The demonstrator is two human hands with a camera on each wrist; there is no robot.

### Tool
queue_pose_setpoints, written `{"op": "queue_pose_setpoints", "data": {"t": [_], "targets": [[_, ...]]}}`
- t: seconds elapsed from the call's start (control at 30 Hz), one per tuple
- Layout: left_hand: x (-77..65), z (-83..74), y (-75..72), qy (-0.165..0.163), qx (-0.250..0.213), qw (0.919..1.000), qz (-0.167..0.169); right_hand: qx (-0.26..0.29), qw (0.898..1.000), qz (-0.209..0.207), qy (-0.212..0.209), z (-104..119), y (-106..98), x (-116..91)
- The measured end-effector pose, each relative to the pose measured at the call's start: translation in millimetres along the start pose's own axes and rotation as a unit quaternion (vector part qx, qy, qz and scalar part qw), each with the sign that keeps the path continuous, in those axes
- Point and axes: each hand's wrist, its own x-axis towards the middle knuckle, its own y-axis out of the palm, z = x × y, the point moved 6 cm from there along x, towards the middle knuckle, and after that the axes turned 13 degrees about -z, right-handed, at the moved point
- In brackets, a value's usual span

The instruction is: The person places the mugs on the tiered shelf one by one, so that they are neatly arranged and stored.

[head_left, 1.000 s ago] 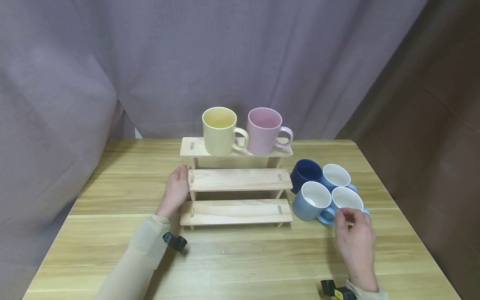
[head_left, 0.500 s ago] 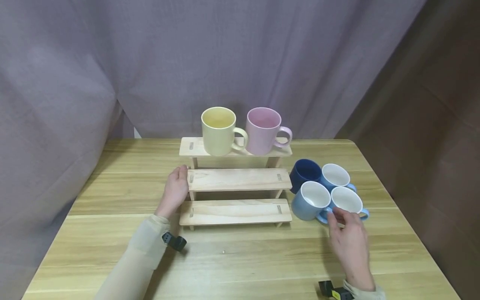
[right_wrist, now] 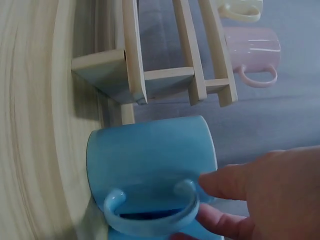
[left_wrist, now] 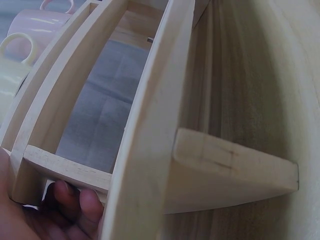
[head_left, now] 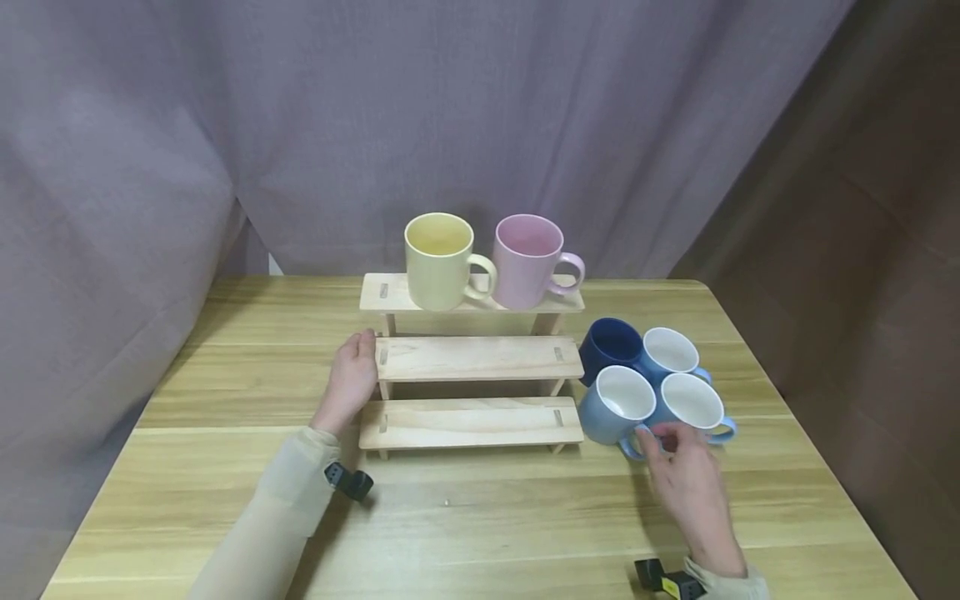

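Note:
My right hand (head_left: pixel 690 479) pinches the handle of a light blue mug (head_left: pixel 606 421) between thumb and fingers. In the right wrist view the mug's handle (right_wrist: pixel 150 226) faces me, thumb at its upper end. The mug stands to the right of a three-step wooden rack (head_left: pixel 480 360). My left hand (head_left: pixel 349 382) grips the rack's left end at the middle step; the left wrist view shows its fingertips (left_wrist: pixel 90 205) curled under the side rail. On the top step sit a yellow mug (head_left: pixel 433 283) and a pink mug (head_left: pixel 519 282), handles to the right.
Close against the held mug stand a navy mug (head_left: pixel 600 354) and two more light blue mugs, one behind (head_left: pixel 670 348) and one to the right (head_left: pixel 692 402). A grey curtain (head_left: pixel 465 125) hangs behind the wooden table (head_left: pixel 480 533).
My right hand has moved left from the right-hand light blue mug to the left one's handle. That mug has shifted slightly left and its handle turned toward me. My left hand stays put.

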Motion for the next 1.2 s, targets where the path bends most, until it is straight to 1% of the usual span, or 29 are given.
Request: {"op": "queue_pose_setpoints", "data": {"t": [0.13, 0.2, 0.27, 0.37, 0.47, 0.57, 0.67, 0.77, 1.0, 1.2], "targets": [[1.0, 0.6, 1.2, -0.002, -0.004, 1.0, 0.003, 0.017, 0.997, 0.07, 0.009, -5, 11, -1], [1.4, 1.1, 2.4, -0.003, -0.007, 0.9999, 0.007, 0.027, 0.996, 0.08, 0.004, -6, 15, -1], [1.6, 1.5, 3.5, -0.003, -0.009, 0.9999, 0.012, 0.034, 0.997, 0.071, -0.004, -8, 17, -1], [1.2, 1.9, 5.1, -0.006, -0.016, 0.9997, 0.019, 0.041, 0.999, 0.036, -0.002, -11, 17, -2], [0.8, 1.9, 6.0, -0.009, -0.019, 0.9995, 0.023, 0.043, 0.999, 0.006, 0.013, -15, 17, -3], [0.6, 2.2, 6.3, -0.013, -0.018, 0.9995, 0.024, 0.046, 0.998, -0.013, 0.027, -17, 15, -5], [0.6, 3.0, 5.6, -0.016, -0.015, 0.9995, 0.022, 0.049, 0.998, -0.021, 0.034, -19, 13, -7], [0.0, 2.7, 4.4, -0.015, -0.011, 0.9996, 0.021, 0.047, 0.998, -0.028, 0.032, -20, 8, -8], [-1.4, 1.4, 1.6, -0.02, -0.016, 0.9993, 0.027, 0.041, 0.998, -0.04, 0.009, -14, -5, -8], [-0.8, 2.4, 2.0, -0.018, -0.017, 0.9993, 0.027, 0.035, 0.998, -0.042, 0.016, -9, -17, -8]]}}
